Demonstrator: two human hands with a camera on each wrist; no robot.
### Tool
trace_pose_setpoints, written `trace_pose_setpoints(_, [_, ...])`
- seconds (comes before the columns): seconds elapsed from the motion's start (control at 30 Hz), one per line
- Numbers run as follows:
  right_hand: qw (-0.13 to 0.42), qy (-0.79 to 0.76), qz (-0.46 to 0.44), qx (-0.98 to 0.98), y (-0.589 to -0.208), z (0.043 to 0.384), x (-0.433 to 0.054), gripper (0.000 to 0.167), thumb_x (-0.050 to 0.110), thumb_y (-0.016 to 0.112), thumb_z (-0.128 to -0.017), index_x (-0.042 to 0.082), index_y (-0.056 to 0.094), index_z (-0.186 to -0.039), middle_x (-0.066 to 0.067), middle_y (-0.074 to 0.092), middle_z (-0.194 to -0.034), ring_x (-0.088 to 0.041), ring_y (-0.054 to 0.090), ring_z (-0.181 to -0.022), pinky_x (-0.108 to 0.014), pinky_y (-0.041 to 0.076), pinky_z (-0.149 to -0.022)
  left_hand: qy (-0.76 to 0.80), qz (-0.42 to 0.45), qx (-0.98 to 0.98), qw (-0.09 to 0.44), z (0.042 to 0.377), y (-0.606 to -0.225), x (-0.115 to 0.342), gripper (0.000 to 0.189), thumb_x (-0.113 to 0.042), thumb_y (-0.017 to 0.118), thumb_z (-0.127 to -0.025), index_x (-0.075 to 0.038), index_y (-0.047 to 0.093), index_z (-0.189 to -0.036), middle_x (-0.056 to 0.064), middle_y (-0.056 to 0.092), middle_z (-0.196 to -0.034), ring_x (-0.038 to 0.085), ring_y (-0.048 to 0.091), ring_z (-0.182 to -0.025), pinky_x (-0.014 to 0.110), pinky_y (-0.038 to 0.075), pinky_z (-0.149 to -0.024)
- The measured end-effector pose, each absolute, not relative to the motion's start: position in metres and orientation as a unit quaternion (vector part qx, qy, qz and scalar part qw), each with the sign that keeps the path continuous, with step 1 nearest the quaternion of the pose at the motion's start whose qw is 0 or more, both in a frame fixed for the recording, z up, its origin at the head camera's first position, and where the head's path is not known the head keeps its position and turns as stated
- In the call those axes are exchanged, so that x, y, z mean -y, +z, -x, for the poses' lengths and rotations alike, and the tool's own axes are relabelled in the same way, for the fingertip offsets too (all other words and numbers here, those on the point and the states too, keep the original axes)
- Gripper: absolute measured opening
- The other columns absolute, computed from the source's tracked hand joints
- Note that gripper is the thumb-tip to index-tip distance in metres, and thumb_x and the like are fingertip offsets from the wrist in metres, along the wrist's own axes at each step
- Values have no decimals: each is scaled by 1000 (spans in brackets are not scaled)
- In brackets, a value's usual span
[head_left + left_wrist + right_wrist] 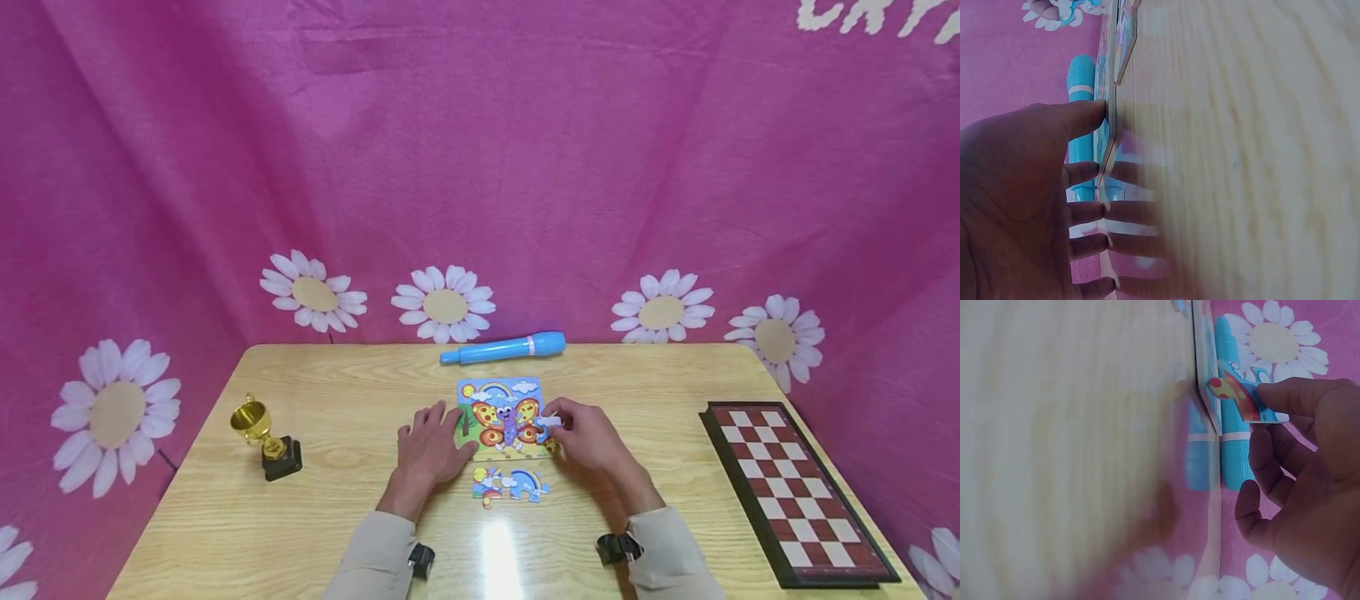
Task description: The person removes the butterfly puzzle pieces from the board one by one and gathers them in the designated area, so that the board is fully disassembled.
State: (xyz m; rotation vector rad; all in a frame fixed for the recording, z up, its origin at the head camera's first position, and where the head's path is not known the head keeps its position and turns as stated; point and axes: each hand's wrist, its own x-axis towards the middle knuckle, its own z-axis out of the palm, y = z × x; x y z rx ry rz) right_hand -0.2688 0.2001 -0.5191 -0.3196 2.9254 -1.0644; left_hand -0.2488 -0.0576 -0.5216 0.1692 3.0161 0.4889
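Blue-and-white puzzle piece (548, 422) with a red-yellow curved patch: we have it in our right hand (596, 437), over the right edge of the butterfly board (504, 423). Right thumb and index finger pinch it by one side; the other right fingers curl loosely, holding nothing. Our read: edge grip leaves the printed face readable and the tabs free. Piece is lifted off the table (360, 375); whether it touches the board, we can't tell. Left hand (433, 446) is at the board's left edge, thumb against the near left part, fingers spread with gaps between them, tips down at table level. Looks like a brace so the board doesn't slide, no grip needed. Just on the near side of the board lie a sun piece (481, 476) and a rainbow piece (527, 483), picture up; can't confirm they're joined. Placement makes sense to us: close to both hands, prints easy to compare with the sun and rainbow on the board. Further out, we've got a blue microphone (502, 349) lying at the far edge, gold trophy (274, 448) standing left, checkerboard (806, 492) flat at right, all probably parked there for elbow room. Pink daisy backdrop (525, 167) hangs behind the table's far edge.
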Motion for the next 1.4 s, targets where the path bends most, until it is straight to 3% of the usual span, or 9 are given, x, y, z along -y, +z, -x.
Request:
trace_pose_setpoints(0.33, [27, -317, 84, -944, -514, 256, -208, 18, 14, 71, -85, 19, 72, -102, 4, 62, -80, -12, 52, -75, -28, 43, -69, 173, -53, -982, 46, 250, -524, 58, 61, -50, 59, -89, -20, 49, -141, 12, 39, -152, 35, 35, -137, 62, 32, -105])
trace_pose_setpoints(0.73, [108, -339, 104, -929, -511, 238, -218, 9, 11, 68, -87, 20, 69, -89, 5, 60, -74, -11, 51, -69, -24, 41, -62, 182, -47, -981, 52, 250, -524, 59, 61, -50, 59, -90, -19, 48, -142, 12, 37, -153, 36, 33, -139, 62, 30, -107])
trace_pose_setpoints(1.1, [114, -296, 150, -937, -515, 232, -225, 9, 10, 71, -83, 16, 71, -89, 6, 59, -80, -10, 50, -76, -26, 41, -71, 177, -51, -982, 50, 250, -522, 58, 60, -49, 58, -90, -19, 48, -141, 12, 38, -152, 36, 34, -138, 62, 31, -106])
trace_pose_setpoints(1.4, [128, -289, 156, -936, -511, 229, -224, 7, 10, 69, -86, 15, 70, -91, 6, 58, -79, -11, 49, -75, -27, 42, -69, 180, -47, -981, 55, 249, -523, 59, 61, -49, 58, -90, -19, 47, -142, 12, 36, -154, 36, 33, -139, 63, 29, -108])
